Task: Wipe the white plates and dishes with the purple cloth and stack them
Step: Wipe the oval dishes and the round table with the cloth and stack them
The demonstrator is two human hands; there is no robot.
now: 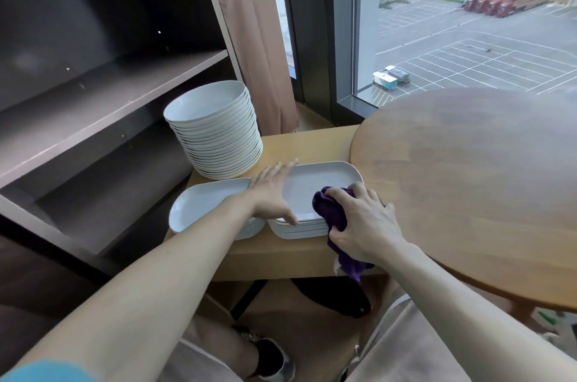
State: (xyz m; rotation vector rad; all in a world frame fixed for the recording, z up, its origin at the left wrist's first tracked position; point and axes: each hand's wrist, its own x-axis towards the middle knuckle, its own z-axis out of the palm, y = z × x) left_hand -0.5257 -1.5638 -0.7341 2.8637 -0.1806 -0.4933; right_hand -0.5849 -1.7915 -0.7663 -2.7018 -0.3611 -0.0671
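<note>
My right hand (pixel 365 219), just right of centre, was curled tight round the purple cloth (pixel 331 210) and pressed it onto the near right corner of the top plate (pixel 321 182). My left hand (pixel 271 194) lay with its fingers straight across that plate's left edge, the thumb at the near rim. The plate capped a stack of rectangular plates (pixel 299 232) on a small wooden table (pixel 296 141). Left of it lay another rectangular dish (pixel 203 203), and above that a tall stack of round dishes (pixel 215 132). A round table (pixel 468 178) filled the right of the frame, and grey shelves (pixel 109 85) the upper left.
</note>
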